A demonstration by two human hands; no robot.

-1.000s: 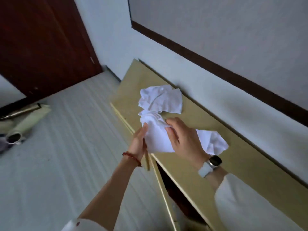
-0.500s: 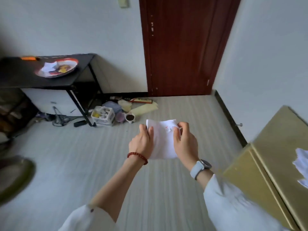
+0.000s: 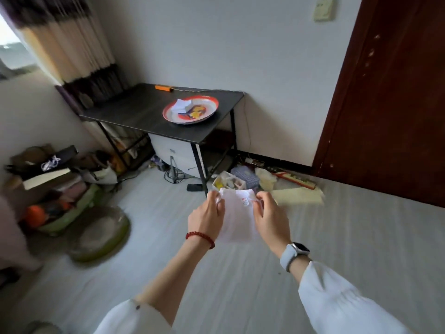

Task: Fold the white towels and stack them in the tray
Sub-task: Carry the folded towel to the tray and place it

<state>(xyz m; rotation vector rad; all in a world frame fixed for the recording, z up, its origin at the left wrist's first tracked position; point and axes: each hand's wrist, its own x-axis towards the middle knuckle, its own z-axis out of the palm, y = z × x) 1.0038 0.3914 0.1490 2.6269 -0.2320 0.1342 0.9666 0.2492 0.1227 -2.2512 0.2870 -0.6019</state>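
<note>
On the black table at your left sits the red-rimmed tray with a folded towel. Your left hand and right hand each pinch a top corner of the white towel, hanging flat in mid-air, small tag showing.

White towel: held in mid-air, hanging flat from its two upper corners, small red-printed label near top edge. Tray: round, red-rimmed, patterned centre, on the dark worktop; one folded white towel lies inside.
</note>
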